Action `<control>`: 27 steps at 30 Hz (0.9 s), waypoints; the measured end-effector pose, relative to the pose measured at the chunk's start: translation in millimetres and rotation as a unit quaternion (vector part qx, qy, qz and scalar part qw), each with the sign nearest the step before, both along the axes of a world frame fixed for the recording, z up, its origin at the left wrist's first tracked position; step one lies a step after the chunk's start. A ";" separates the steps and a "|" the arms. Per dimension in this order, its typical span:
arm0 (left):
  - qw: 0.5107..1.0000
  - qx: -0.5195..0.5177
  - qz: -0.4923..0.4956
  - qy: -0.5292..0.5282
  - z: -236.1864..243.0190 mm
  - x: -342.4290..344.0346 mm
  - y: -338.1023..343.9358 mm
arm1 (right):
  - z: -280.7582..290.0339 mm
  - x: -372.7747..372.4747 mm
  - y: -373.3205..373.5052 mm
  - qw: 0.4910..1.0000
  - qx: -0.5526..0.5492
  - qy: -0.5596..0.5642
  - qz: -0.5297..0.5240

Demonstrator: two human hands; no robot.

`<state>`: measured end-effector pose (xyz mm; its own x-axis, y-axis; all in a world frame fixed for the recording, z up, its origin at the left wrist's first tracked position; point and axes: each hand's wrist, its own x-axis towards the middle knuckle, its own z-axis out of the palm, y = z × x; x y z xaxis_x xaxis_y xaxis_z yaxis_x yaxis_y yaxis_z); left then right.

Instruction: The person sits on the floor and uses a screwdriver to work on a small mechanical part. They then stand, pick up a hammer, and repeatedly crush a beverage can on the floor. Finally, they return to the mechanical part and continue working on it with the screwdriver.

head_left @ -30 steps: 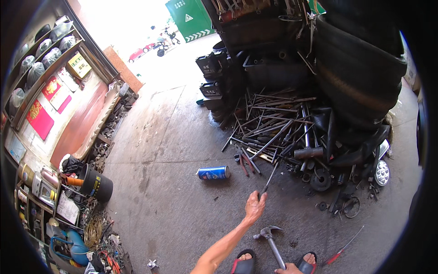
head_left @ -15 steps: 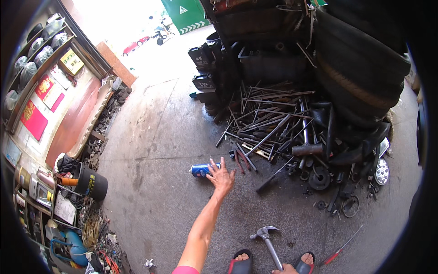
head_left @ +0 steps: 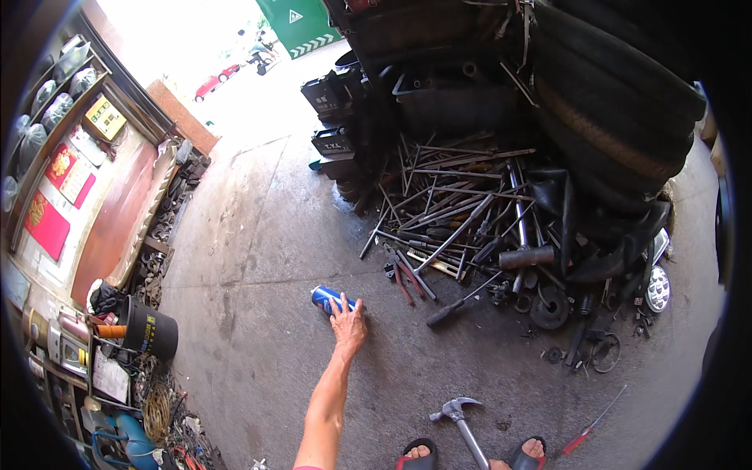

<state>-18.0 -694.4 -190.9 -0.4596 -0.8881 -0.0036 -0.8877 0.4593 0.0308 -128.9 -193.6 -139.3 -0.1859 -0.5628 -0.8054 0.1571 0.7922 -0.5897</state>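
Watching remotely through the head camera, I am seeing the left hand (head_left: 349, 329) lying palm down over a blue spray can (head_left: 322, 299), its fingers overlapping the can's near end. I am making out slightly parted fingers, but I cannot tell whether they are gripping the can or only touching it. The can is resting on its side on the grey floor (head_left: 251, 352), its pale tip pointing up and left, away from the hand.

The right hand (head_left: 500, 465) is showing only as a sliver at the lower edge, grasping a claw hammer (head_left: 465, 433) by its handle; the metal head is pointing away from the person. Sandalled feet (head_left: 419, 452) are flanking the hammer.

To the right of the left hand, a black-handled tool (head_left: 445, 315) is lying on the floor; a little beyond the hand are red-handled pliers (head_left: 403, 285), lying beside a heap of metal rods and tools (head_left: 454, 204). To the right of the right hand, a red-handled screwdriver (head_left: 576, 444) is lying. Well left of both hands, a black bucket (head_left: 151, 325) is leaning.
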 end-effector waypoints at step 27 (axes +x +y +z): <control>0.283 0.668 0.355 0.590 32.3 -40.2 298.7 | 38.2 -19.2 -138.8 0.950 -0.181 0.173 0.184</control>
<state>-58.2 -395.7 -158.6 -0.5478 -0.3263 -0.7703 0.2484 -0.9427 0.2227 -148.1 -332.4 -101.1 -0.1409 -0.8692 -0.4739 -0.3450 0.4918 -0.7994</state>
